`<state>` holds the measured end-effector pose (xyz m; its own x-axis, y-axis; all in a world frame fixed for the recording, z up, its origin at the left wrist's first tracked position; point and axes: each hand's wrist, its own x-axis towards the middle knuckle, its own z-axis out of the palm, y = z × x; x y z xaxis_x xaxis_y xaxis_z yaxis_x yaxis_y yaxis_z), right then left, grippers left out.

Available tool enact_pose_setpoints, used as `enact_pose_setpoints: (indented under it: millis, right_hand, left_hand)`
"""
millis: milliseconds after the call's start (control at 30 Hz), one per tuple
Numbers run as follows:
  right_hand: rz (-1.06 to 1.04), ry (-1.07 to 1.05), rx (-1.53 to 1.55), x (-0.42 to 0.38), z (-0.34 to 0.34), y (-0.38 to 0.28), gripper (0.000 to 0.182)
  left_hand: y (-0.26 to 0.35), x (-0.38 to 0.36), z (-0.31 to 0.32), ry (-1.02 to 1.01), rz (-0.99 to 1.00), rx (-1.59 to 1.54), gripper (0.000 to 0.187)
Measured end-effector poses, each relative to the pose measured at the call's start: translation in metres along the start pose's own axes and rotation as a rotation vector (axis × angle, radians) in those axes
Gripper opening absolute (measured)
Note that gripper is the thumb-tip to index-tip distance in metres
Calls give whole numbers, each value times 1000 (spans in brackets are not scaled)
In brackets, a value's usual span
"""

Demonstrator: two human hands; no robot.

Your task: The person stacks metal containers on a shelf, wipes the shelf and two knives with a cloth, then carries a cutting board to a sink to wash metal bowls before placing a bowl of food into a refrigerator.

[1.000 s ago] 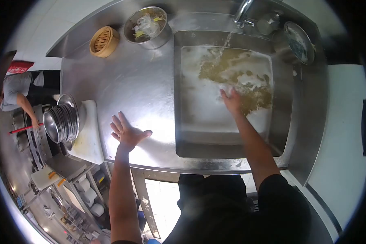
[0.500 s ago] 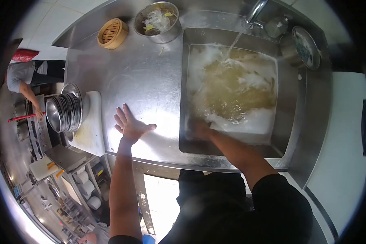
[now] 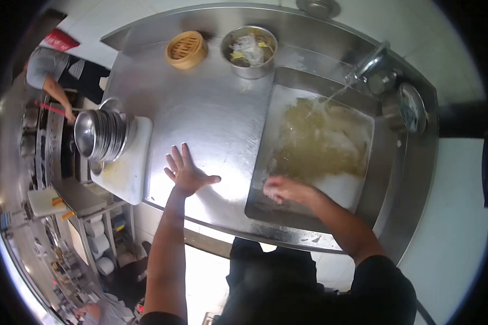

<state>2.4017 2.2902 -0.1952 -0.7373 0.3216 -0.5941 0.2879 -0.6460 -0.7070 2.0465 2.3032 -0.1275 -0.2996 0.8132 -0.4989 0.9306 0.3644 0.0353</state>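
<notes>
My left hand (image 3: 188, 172) is spread over the steel counter (image 3: 211, 97), palm down, with nothing in it. Above the near left part of the sink (image 3: 255, 195) is my right hand (image 3: 283, 189), its fingers curled inward; I cannot tell what, if anything, is in them. Cloudy yellowish water (image 3: 314, 141) with white foam fills the basin. A thin stream runs into it from the faucet (image 3: 370, 64) at the back.
On the counter's far side stand a bamboo steamer (image 3: 186, 50) and a steel pot (image 3: 249, 73) of scraps. Stacked metal bowls (image 3: 100, 135) rest by a white cutting board (image 3: 138, 157) at left. Beyond is another person (image 3: 51, 70). A round metal container (image 3: 413, 108) leans right of the sink.
My right hand, blurred at the water's near left before, now shows clearly above the sink with curled fingers. My left hand stays spread. The whole view has tilted and shifted.
</notes>
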Motion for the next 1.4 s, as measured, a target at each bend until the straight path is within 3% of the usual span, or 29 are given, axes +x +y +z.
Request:
enact_pose_setpoints:
  millis: [133,233,300,400,500,567,600,633,700,767,833,933,1000,1100,1200,1300,1333,1400]
  right_hand:
    - [-553,770,-493,-22,-5,-173,20]
    - [-1047,1002,-681,6,-35,-273,21]
    - [-958,1133,-1011,44,-73,-295,18]
    - [-977,1254,-1349,33,-83,-269,30]
    - [-929,1271,-1075,-21,-87,-202,20]
    - [-518,1358,-980,-62,-109,-107,26]
    - [-242,1382,-956,-83,-135,-35,39]
    - [123,1325,-913,-104,-163,38,53]
    - [393,1185,-897,-154,-153,92,66]
    - [599,1075,-667,-180,-167,172,76]
    - [571,1051,-471,-167,-221,327,80]
    - [616,826,245,-158,-114,201,83]
    - [515,797,316,-137,-75,176,85]
    - [546,813,287,-51,-68,207,82]
    - [476,671,293,9,-52,189,70]
    - [441,609,407,73,-32,163,55]
    - [387,589,507,83,-23,145,49]
    - [276,532,704,100,-10,108,36]
  left_hand:
    - [2,-7,2,-6,5,-18,169]
    - [5,-3,-2,6,-21,8,168]
    - [8,-2,3,19,-20,11,166]
    - [7,-4,3,32,-22,23,163]
    - [10,-2,4,21,-36,40,161]
    - [8,-4,3,34,-4,6,161]
    - [11,-4,5,26,5,-1,161]
    - [10,-6,5,24,8,-6,161]
    - [7,-4,2,33,0,-16,161]
    - [9,-5,2,29,-10,-19,162]
    - [11,-6,1,22,-16,-8,163]
    - [9,-2,2,19,-7,-7,166]
    - [3,-1,7,24,-3,-7,168]
    - [-3,4,12,35,-4,2,171]
    - [2,2,10,19,-14,28,172]
    - [13,-5,-2,6,-55,31,158]
    - [9,-3,-1,-3,-35,52,170]
    - [11,-1,-4,-23,-63,59,168]
